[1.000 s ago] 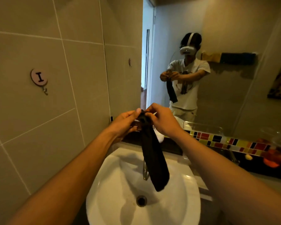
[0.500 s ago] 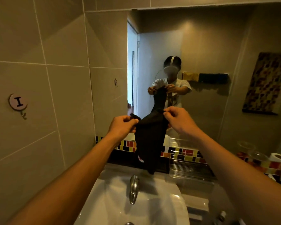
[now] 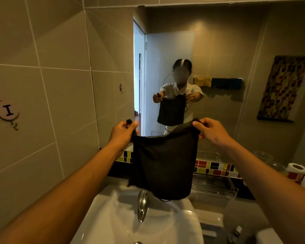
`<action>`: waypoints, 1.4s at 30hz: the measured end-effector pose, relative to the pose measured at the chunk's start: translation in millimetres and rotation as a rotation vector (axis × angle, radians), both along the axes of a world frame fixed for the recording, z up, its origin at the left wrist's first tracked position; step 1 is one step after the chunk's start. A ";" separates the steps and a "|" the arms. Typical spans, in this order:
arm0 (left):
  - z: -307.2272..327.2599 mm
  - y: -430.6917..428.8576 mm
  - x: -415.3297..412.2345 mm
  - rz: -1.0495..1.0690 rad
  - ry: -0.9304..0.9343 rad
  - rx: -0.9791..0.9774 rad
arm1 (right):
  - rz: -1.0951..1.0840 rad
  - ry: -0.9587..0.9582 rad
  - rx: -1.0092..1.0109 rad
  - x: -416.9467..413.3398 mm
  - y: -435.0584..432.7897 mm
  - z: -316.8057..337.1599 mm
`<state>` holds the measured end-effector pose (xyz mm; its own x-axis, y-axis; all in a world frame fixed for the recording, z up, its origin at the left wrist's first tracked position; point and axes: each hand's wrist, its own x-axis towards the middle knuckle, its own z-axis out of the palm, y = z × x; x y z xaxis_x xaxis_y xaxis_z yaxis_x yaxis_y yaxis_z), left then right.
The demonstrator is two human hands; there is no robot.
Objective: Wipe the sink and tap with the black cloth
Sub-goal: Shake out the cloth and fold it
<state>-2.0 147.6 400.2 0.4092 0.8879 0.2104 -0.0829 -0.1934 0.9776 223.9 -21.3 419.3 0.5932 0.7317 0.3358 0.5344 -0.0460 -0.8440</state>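
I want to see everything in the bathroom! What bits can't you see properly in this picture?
Head view only:
- Sink: drain and front rim cut off by the bottom edge.
- Tap: its base is hidden behind the black cloth.
- Tile strip: middle covered by the cloth.
- Small bottle: too dark to identify.

A round wall hook (image 3: 7, 110) marked "I" hangs on the grey tiles. A clear rack (image 3: 212, 184) sits below the mosaic strip (image 3: 216, 167), near two rolls, probably toilet paper (image 3: 297, 170).
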 end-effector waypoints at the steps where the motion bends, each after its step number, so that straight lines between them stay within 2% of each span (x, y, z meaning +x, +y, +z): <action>1: -1.4 2.0 0.1 0.030 0.017 0.017 | -0.023 0.015 -0.004 2.1 -1.7 -0.4; 3: -2.4 5.9 1.5 0.033 0.009 -0.058 | -0.068 0.047 -0.002 8.2 -1.3 -3.1; 7: -1.3 4.0 6.3 -0.098 -0.101 -0.370 | -0.158 0.140 0.020 13.4 6.2 -9.4; 10: -6.6 2.3 5.6 -0.218 -0.118 -0.426 | -0.202 0.148 0.057 14.2 10.3 -11.4; 12: -10.8 3.4 4.3 -0.257 -0.071 -0.389 | -0.218 0.119 0.066 16.2 8.9 -9.9; 17: -18.2 9.2 6.7 -0.175 0.120 -0.211 | -0.240 0.090 0.067 27.7 0.2 -5.6; 20: -16.7 9.6 10.1 -0.188 0.139 -0.221 | -0.278 0.107 0.077 31.6 -2.7 -3.9; 23: -12.6 7.1 10.2 -0.207 0.233 -0.215 | -0.308 0.149 0.066 34.6 -4.8 -6.9; 29: -8.2 -0.5 6.7 -0.201 0.199 -0.259 | -0.348 0.329 0.076 38.6 -16.9 -16.8; 35: -4.2 -9.3 15.7 -0.195 0.332 -0.097 | -0.253 0.457 0.066 26.6 -16.0 -16.3; 40: -0.1 -22.6 40.9 -0.069 0.378 0.087 | -0.111 0.424 0.061 5.5 -5.3 -7.9; 42: 4.3 -29.8 49.6 -0.064 0.333 0.088 | -0.062 0.391 0.057 -4.8 0.6 -4.8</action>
<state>47.6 117.8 404.5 0.5224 0.8427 0.1302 0.2233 -0.2825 0.9329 219.1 -20.7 414.5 0.7265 0.6775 0.1151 0.1702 -0.0151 -0.9853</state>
